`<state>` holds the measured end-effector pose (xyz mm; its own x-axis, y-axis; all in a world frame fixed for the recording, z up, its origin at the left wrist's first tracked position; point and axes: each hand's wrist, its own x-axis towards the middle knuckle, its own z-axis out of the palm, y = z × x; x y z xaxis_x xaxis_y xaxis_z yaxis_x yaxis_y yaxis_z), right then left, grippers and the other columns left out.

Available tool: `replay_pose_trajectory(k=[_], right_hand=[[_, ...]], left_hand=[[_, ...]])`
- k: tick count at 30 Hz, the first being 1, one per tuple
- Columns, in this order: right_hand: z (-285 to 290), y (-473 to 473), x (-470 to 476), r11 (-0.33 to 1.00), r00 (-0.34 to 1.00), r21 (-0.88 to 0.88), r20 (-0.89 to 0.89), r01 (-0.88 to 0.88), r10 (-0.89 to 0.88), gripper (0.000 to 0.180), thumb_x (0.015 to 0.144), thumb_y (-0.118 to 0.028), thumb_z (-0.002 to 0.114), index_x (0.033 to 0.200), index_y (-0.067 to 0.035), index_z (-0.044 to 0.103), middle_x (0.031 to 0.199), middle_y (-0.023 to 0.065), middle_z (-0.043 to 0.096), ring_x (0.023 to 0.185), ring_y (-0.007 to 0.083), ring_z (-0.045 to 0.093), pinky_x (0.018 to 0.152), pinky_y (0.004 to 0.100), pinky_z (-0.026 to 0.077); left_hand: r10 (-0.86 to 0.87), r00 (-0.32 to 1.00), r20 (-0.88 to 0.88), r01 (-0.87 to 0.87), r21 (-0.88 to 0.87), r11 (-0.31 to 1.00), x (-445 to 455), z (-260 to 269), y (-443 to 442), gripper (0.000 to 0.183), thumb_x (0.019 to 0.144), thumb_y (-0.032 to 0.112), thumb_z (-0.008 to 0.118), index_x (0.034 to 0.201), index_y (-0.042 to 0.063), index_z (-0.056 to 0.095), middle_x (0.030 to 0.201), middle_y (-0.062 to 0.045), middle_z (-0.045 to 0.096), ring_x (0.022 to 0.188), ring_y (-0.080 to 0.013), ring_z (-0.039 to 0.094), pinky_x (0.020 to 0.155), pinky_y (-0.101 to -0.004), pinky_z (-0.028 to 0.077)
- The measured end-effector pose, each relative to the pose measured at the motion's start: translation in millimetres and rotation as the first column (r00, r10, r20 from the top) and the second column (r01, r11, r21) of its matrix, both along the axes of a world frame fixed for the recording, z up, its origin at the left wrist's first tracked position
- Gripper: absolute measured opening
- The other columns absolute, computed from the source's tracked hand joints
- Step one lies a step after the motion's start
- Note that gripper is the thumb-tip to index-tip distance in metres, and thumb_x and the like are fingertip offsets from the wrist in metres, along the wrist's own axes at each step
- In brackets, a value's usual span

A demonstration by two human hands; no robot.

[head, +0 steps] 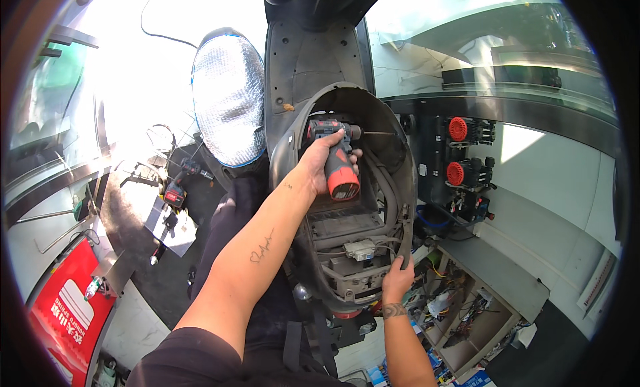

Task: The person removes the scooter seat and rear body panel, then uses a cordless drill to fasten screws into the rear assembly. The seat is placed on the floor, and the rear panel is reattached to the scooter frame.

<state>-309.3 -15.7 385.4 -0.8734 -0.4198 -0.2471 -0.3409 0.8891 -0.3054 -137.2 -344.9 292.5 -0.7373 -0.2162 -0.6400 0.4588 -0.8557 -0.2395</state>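
Observation:
My left hand [320, 162] is wrapped around the grip of a red and black cordless drill [341, 174] inside the open seat opening of a scooter. The drill's long thin bit [378, 133] points right, its tip against or close to the inner wall of the dark plastic scooter body [411, 187]. At the lower right of this opening, my right hand [399, 278] grips the edge of the body, thumb on top. Between the hands lie thick cables [389, 197], a battery-bay cover [345, 226] and a small metal-cased module [360, 249] with wires.
An oval seat or pad with silver foil [228, 102] stands left of the scooter's footboard [315, 62]. Another cordless drill [176, 189] lies among tools at the left. Red-capped motors or pumps [456, 173] stand at the right, above a cluttered metal shelf unit [505, 277].

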Motion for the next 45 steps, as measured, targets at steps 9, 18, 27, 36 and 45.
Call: replay_pose_trajectory(k=[9,18,27,36,45], right_hand=[[4,-5,4,1.000,1.000,0.013,-0.011,0.003,-0.003,0.044,0.108,-0.028,0.058,0.139,0.002,0.065,0.117,0.0284,0.076,0.105,0.0491,0.071,0.091,0.0513,0.055],[3,-1,1,1.000,1.000,-0.023,0.022,-0.012,0.012,0.049,0.110,-0.031,0.058,0.145,0.003,0.063,0.122,0.0268,0.074,0.106,0.0450,0.071,0.093,0.0515,0.053],[-4,3,-3,1.000,1.000,0.012,0.008,0.025,-0.025,0.048,0.107,-0.028,0.060,0.139,0.008,0.064,0.126,0.0311,0.073,0.114,0.0506,0.069,0.100,0.0505,0.053],[-9,9,-3,0.997,1.000,-0.072,-0.004,0.005,-0.005,0.045,0.109,-0.029,0.060,0.138,0.005,0.064,0.118,0.0292,0.075,0.109,0.0470,0.072,0.093,0.0500,0.056],[55,-49,32,0.975,0.979,-0.170,-0.169,-0.145,0.116,0.049,0.103,-0.021,0.073,0.141,0.007,0.061,0.149,0.0243,0.056,0.140,0.0453,0.053,0.115,0.0556,0.043]], left_hand=[[0.054,0.999,0.006,-0.054,0.066,0.996,2,2,-1,0.039,0.108,0.023,0.067,0.137,0.007,0.047,0.098,-0.016,0.071,0.071,-0.0208,0.068,0.065,-0.0405,0.061],[0.018,1.000,0.006,-0.019,0.049,0.999,6,-8,1,0.034,0.107,0.025,0.069,0.124,0.000,0.054,0.090,-0.012,0.070,0.068,-0.0188,0.067,0.064,-0.0382,0.060],[0.037,0.998,0.059,-0.040,0.038,0.998,7,9,3,0.038,0.109,0.028,0.067,0.130,0.001,0.051,0.092,-0.013,0.070,0.069,-0.0190,0.067,0.064,-0.0385,0.061],[-0.189,0.923,0.336,0.242,-0.125,0.962,25,84,48,0.043,0.108,0.038,0.066,0.130,0.002,0.063,0.088,-0.013,0.073,0.071,-0.0227,0.071,0.069,-0.0414,0.064],[-0.318,0.662,0.678,0.708,-0.427,0.563,56,119,94,0.035,0.107,0.015,0.070,0.137,0.003,0.057,0.112,-0.009,0.071,0.080,-0.0150,0.071,0.072,-0.0321,0.060]])
